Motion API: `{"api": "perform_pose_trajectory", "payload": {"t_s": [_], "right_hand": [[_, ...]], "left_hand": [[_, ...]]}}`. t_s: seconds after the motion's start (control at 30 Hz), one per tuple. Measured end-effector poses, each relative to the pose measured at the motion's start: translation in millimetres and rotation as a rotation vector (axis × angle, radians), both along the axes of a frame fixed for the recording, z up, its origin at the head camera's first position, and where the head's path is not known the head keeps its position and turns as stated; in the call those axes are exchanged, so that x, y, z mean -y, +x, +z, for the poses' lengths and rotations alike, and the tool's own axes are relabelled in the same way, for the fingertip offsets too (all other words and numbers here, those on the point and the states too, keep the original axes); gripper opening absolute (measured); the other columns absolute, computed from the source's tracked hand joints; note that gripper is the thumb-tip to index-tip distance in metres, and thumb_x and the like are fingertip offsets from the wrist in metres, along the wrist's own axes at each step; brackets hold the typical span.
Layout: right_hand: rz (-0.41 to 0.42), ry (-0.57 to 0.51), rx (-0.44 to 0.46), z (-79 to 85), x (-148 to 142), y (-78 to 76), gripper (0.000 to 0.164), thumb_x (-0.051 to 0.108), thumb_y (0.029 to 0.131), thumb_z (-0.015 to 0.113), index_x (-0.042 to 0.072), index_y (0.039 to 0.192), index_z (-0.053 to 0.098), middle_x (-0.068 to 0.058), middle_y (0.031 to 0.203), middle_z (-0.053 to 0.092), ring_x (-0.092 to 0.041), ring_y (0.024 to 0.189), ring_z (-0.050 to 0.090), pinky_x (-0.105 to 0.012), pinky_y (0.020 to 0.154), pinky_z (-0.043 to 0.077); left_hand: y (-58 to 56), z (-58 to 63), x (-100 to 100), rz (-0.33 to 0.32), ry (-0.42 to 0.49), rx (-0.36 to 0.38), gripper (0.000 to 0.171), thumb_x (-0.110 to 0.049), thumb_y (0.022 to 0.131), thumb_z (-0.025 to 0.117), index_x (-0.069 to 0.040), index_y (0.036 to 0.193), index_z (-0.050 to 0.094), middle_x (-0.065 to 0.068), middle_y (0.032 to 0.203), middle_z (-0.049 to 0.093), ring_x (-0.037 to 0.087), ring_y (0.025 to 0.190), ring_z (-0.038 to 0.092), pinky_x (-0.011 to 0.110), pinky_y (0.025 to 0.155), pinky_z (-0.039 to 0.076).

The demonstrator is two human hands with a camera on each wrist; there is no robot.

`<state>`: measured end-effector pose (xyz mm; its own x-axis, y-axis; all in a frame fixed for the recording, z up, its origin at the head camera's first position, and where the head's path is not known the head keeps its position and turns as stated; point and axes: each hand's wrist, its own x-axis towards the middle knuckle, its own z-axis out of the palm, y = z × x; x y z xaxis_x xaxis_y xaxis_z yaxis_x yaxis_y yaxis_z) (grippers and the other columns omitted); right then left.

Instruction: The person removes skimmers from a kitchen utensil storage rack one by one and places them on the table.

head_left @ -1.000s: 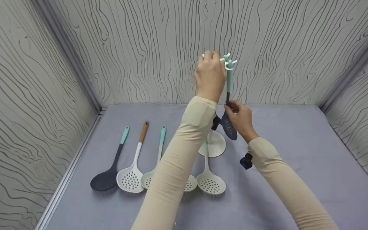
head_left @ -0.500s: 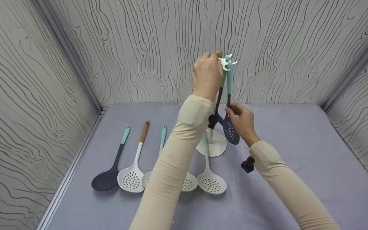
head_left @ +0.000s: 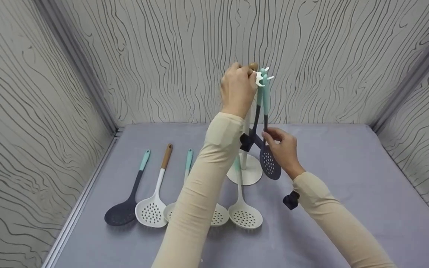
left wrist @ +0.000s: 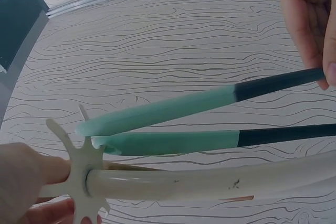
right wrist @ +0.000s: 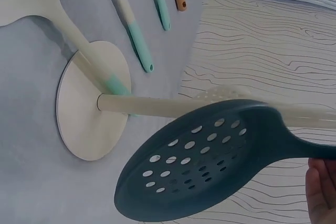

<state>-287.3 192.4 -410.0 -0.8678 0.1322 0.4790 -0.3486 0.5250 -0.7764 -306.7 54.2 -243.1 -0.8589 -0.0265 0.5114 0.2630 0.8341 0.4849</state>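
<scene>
My left hand (head_left: 237,89) grips the spoked top (left wrist: 84,171) of a white utensil stand, fingers curled over its far side. My right hand (head_left: 283,147) pinches the dark shaft of a skimmer (head_left: 270,163), just above its perforated head. This skimmer's teal handle (left wrist: 163,113) reaches the spokes and appears to hang there. Beside it a second dark utensil with a teal handle (left wrist: 173,144) hangs from the stand. A brown handle end (head_left: 253,66) shows next to my left fingers. The stand's pole (right wrist: 152,106) rises from a round base (right wrist: 79,124).
Several utensils lie in a row on the grey cloth: a dark one (head_left: 121,214), a white skimmer with a brown handle (head_left: 151,212), and pale ones, including a skimmer (head_left: 245,216) whose handle overlaps the base. My left sleeve (head_left: 199,197) hides part of the row.
My right hand has come slightly lower with the skimmer, and its holed face shows more. My left hand has shifted a little left, uncovering more of the stand's spokes and the second utensil.
</scene>
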Motion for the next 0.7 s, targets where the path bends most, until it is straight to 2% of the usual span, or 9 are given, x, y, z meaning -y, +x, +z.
{"api": "perform_pose_trajectory", "payload": {"t_s": [0.03, 0.13, 0.33, 0.53, 0.7], "right_hand": [[-0.002, -0.002, 0.002, -0.5, -0.3, 0.3, 0.018, 0.011, 0.09, 0.065, -0.002, 0.101, 0.071, -0.017, 0.095, 0.075, 0.017, 0.072, 0.052, -0.002, 0.07, 0.044], [-0.012, -0.004, -0.005, -0.7, 0.1, 1.1, 0.018, 0.01, 0.089, 0.066, -0.002, 0.101, 0.071, -0.018, 0.095, 0.075, 0.018, 0.072, 0.051, -0.002, 0.069, 0.044], [-0.012, -0.028, -0.021, 1.1, 2.6, 3.7, 0.018, 0.011, 0.088, 0.068, -0.003, 0.099, 0.071, -0.018, 0.094, 0.075, 0.019, 0.071, 0.051, -0.002, 0.068, 0.044], [-0.001, -0.034, -0.03, 1.2, 3.3, 5.4, 0.018, 0.01, 0.089, 0.067, -0.004, 0.099, 0.071, -0.019, 0.094, 0.074, 0.019, 0.071, 0.052, -0.002, 0.069, 0.045], [0.007, -0.06, -0.035, 0.9, 1.8, 5.7, 0.016, 0.01, 0.089, 0.067, -0.003, 0.097, 0.072, -0.02, 0.092, 0.074, 0.019, 0.071, 0.054, -0.001, 0.069, 0.045]], "left_hand": [[0.0, 0.1, 0.1, 0.0, 0.002, -0.001, 0.024, -0.027, 0.099, 0.053, -0.014, 0.108, 0.072, -0.002, 0.106, 0.066, 0.013, 0.1, 0.063, 0.023, 0.085, 0.055], [-0.4, -0.2, 0.2, -0.011, 0.014, 0.001, 0.024, -0.026, 0.099, 0.053, -0.014, 0.111, 0.07, -0.002, 0.108, 0.068, 0.013, 0.103, 0.063, 0.024, 0.088, 0.055], [-0.4, -0.9, 0.4, -0.031, 0.025, -0.001, 0.023, -0.025, 0.099, 0.053, -0.016, 0.114, 0.068, -0.003, 0.113, 0.069, 0.014, 0.107, 0.062, 0.025, 0.091, 0.054], [-1.7, -2.0, 2.2, -0.04, -0.002, -0.002, 0.02, -0.024, 0.099, 0.053, -0.017, 0.112, 0.067, -0.005, 0.114, 0.069, 0.013, 0.102, 0.062, 0.026, 0.088, 0.054], [-3.6, -2.6, 4.5, -0.055, -0.003, -0.012, 0.021, -0.023, 0.097, 0.055, -0.017, 0.112, 0.069, -0.002, 0.117, 0.07, 0.015, 0.108, 0.063, 0.028, 0.094, 0.054]]}}
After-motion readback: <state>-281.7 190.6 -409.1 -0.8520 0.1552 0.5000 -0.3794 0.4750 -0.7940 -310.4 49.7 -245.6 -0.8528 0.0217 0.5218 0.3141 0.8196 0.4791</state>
